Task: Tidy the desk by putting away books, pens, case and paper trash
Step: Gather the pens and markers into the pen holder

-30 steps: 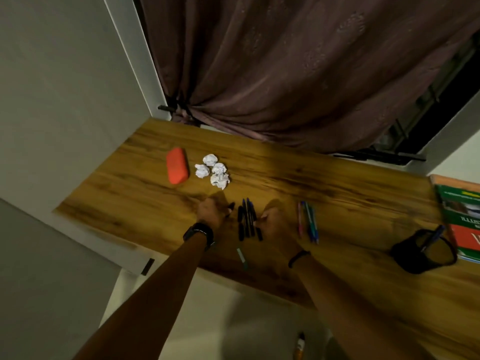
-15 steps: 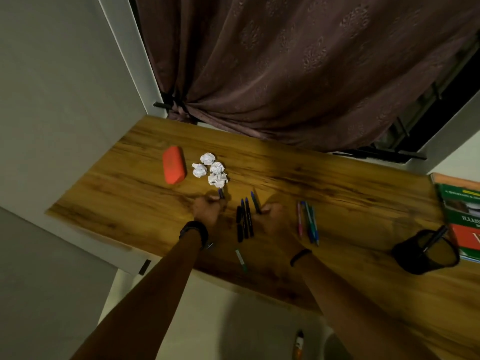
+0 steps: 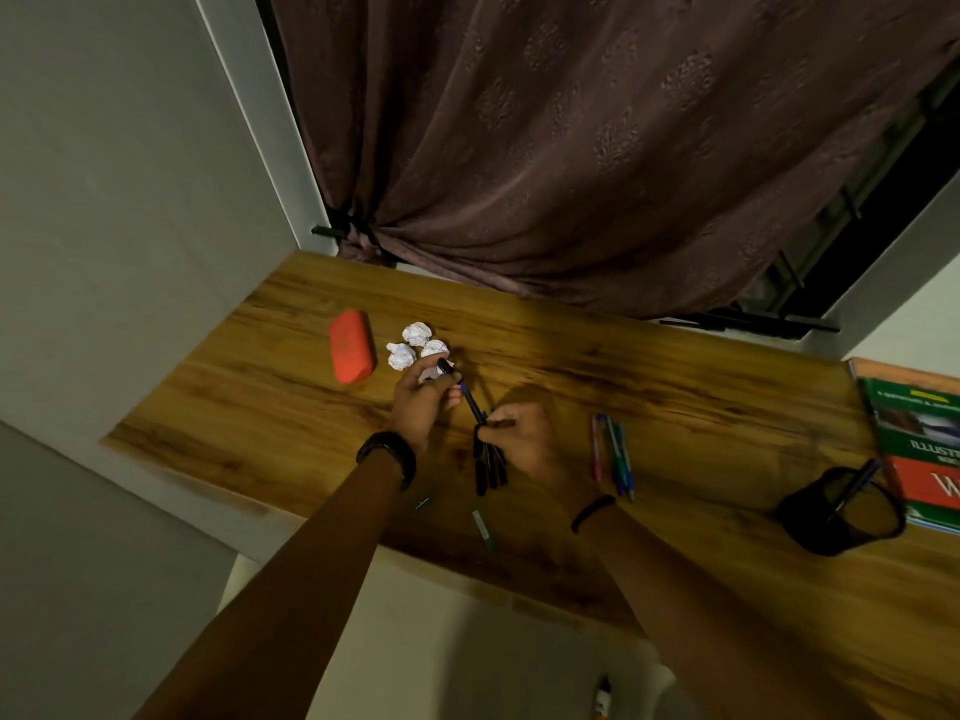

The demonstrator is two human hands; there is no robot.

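My left hand [image 3: 422,402] pinches a dark pen [image 3: 453,376] just above the wooden desk [image 3: 675,407]. My right hand [image 3: 522,441] grips a bundle of several dark pens [image 3: 488,462], one sticking up toward the left hand. A few coloured pens [image 3: 613,459] lie to the right of it. One green pen [image 3: 482,523] lies near the front edge. An orange case [image 3: 352,353] and crumpled paper balls [image 3: 415,344] sit at the left. A black mesh pen cup [image 3: 841,514] holding one pen stands at the right, beside stacked books [image 3: 919,433].
A brown curtain [image 3: 571,148] hangs behind the desk, tied at its left. A grey wall [image 3: 130,174] borders the desk's left side. A small dark object [image 3: 422,504] lies by my left wrist. Something small [image 3: 602,698] lies on the floor below the desk edge.
Both hands have lifted off the desk. The right hand gathered the dark pens into a bundle, and the left hand raised its pen toward the paper balls.
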